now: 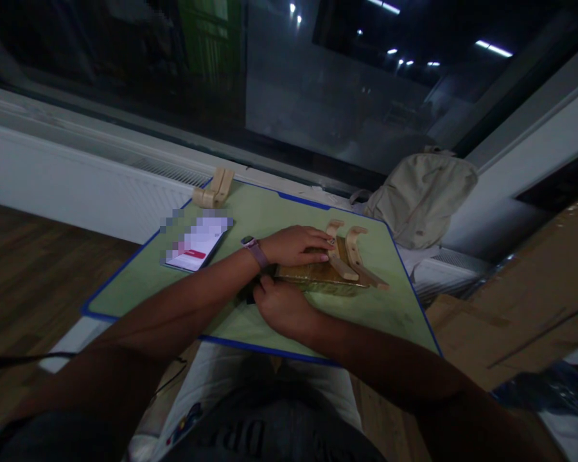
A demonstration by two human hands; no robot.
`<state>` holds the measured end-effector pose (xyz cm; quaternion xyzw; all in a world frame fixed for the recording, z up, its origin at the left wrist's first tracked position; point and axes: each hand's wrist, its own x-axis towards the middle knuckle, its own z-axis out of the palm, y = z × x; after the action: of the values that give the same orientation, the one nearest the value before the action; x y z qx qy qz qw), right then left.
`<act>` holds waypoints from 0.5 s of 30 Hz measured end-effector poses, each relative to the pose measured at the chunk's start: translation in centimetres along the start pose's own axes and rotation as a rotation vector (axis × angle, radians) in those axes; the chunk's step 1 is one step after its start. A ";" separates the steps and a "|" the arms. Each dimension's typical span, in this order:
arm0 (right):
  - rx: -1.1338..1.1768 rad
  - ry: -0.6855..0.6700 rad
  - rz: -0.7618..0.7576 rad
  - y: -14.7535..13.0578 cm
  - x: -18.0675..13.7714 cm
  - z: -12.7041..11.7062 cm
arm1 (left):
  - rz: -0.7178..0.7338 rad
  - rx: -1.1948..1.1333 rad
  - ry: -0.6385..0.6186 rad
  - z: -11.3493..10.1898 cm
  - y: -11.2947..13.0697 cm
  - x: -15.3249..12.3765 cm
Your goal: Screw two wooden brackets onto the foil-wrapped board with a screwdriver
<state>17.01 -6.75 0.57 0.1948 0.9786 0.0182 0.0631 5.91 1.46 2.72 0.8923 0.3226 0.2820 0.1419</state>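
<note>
My left hand (298, 246), a watch on its wrist, lies with fingers stretched out across a flat package wrapped in shiny brown tape (313, 274). Its fingertips reach a curved, light wooden piece (343, 268) on the package. Beside that piece, a second curved wooden piece (354, 250) lies partly over the package's right end. At the left end, below my left wrist, my right hand (284, 308) is closed with its fingers pinched together. A small dark thing (250, 296) shows next to those fingers; what they grip is mostly hidden.
The green tabletop (212, 308) has a blue edge. On its left lies a phone with a lit screen (192, 253), and more curved wooden pieces (215, 189) stand at the far left corner. Behind are a radiator (101, 176), a window and a beige backpack (421, 199); cardboard (515, 295) stands right.
</note>
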 end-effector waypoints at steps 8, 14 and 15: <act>0.222 0.178 -0.175 0.2 -7.3 -5.4 | 0.014 0.016 0.008 0.0 0.0 0.0; 0.657 0.573 -0.266 4.7 -13.9 -12.6 | 0.020 0.021 0.011 0.0 0.0 -0.3; 0.655 0.635 -0.241 5.9 -14.3 -13.4 | 0.020 0.022 0.004 0.0 0.1 -0.3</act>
<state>30.60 -6.96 15.86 0.0741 0.9194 -0.2403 -0.3023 5.74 1.21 2.67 0.8964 0.3171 0.2816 0.1288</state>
